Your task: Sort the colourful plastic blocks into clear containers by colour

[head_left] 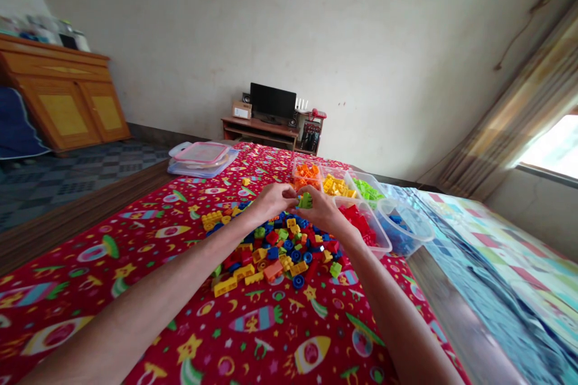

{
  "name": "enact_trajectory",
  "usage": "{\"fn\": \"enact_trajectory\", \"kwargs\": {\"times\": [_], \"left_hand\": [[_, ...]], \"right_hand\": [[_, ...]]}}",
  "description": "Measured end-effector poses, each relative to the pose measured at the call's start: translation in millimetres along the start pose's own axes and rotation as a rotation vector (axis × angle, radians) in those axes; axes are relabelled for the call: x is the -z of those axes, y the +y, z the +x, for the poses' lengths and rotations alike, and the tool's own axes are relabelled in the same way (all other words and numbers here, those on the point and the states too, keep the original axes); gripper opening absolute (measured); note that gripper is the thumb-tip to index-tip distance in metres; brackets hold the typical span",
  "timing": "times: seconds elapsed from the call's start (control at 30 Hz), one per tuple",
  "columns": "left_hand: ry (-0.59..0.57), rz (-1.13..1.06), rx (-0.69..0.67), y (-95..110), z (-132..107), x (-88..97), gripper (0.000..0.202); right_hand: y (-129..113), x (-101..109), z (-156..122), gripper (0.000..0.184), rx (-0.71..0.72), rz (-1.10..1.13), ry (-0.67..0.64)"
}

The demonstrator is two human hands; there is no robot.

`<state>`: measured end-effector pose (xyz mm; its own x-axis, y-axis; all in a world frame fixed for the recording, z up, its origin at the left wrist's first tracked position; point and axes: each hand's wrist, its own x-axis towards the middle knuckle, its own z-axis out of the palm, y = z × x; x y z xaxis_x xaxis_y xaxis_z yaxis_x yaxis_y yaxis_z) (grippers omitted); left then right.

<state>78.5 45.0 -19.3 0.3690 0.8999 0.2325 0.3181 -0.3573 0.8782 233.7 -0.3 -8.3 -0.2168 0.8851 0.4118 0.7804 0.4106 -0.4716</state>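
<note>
My right hand is closed on a light green toy brick, held above the far side of a mixed brick pile. Close beside it, the fingers of my left hand are pinched together; whatever they hold is hidden. Below both hands, the pile of toy bricks mixes yellow, blue, red, green and orange pieces, some with wheels. Just beyond my right hand stand clear containers sorted by colour: orange bricks, yellow bricks, light green bricks and red bricks. Blue bricks sit in a round tub.
A red patterned cloth covers the surface under the pile. Stacked lids lie at its far left. One yellow brick lies apart from the pile. Beyond stand a desk with a monitor and, leftward, a wooden cabinet.
</note>
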Motion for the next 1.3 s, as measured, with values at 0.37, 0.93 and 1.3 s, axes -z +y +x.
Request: {"fn": "enact_trajectory", "kwargs": {"times": [0.37,0.93,1.3], "left_hand": [[-0.076,-0.040,-0.017,3.8,-1.9,16.3,0.032],[-0.153,1.072,-0.318,-48.2,-8.7,-9.9,0.050],[-0.191,1.091,-0.280,-35.5,-15.2,-8.2,0.055]], "right_hand": [[-6.1,9.6,1.7,0.017,-0.029,-0.022,0.049],[15.0,30.7,12.3,0.020,-0.018,-0.115,0.019],[150.5,109.0,46.1,0.025,-0.383,-0.568,0.089]]}}
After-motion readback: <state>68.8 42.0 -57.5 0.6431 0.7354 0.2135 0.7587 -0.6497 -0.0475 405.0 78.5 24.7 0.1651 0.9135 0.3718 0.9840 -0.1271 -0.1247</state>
